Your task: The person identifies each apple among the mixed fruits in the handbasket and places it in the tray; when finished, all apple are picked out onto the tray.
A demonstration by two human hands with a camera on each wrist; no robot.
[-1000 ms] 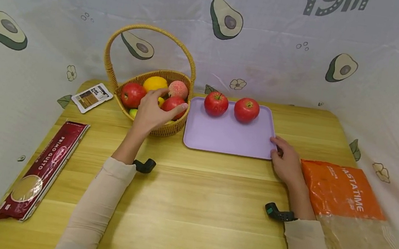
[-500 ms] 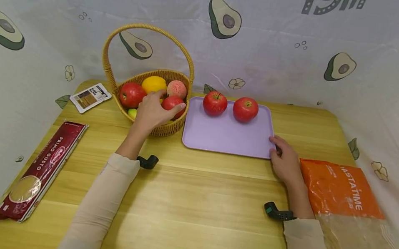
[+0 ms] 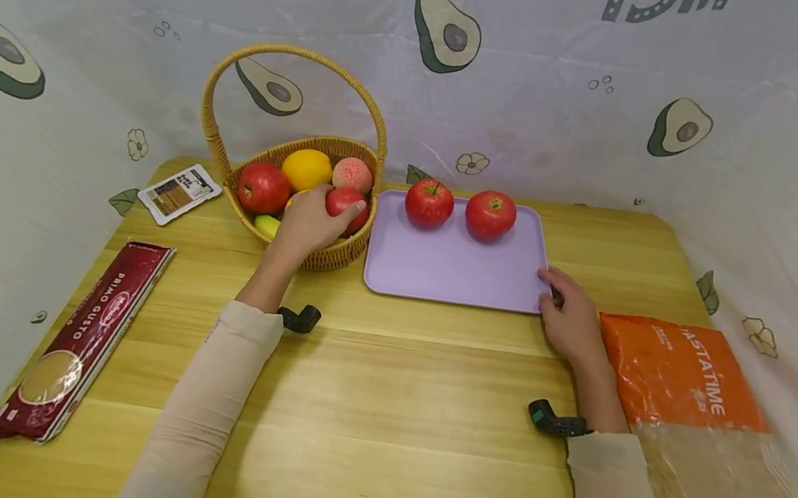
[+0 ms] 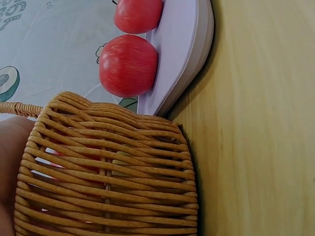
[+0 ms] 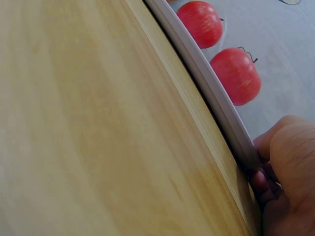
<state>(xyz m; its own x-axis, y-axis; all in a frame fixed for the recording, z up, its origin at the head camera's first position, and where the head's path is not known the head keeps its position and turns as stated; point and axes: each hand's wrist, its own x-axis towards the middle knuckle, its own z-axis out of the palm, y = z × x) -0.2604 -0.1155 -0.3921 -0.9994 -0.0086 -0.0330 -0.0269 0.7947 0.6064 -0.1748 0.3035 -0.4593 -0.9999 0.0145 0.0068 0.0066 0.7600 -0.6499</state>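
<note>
Ideally, the left hand point(image 3: 311, 225), fingers curled round a red apple point(image 3: 342, 200), should clear the wicker basket point(image 3: 337, 255); the right hand point(image 3: 573, 318) pinches the lilac tray point(image 3: 442, 267).

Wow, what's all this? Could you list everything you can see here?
basket: 1, golden brown, back of table
red fruit: 2, red, in basket
yellow fruit: at least 1, yellow, in basket
pink fruit: 1, pink, in basket
green fruit: 1, yellow-green, front of basket
tray: 1, lilac, right of basket
apples: 2, red, on tray
sachet: 1, white and brown, left of basket
packet: 1, dark red, left edge
bag: 1, orange and clear, right edge
table: 1, light wood, beneath
cloth: white, avocado-printed, behind
left hand: 1, around the right-hand red fruit
right hand: 1, holding tray's right edge
sleeves: 2, beige, on the arms
</note>
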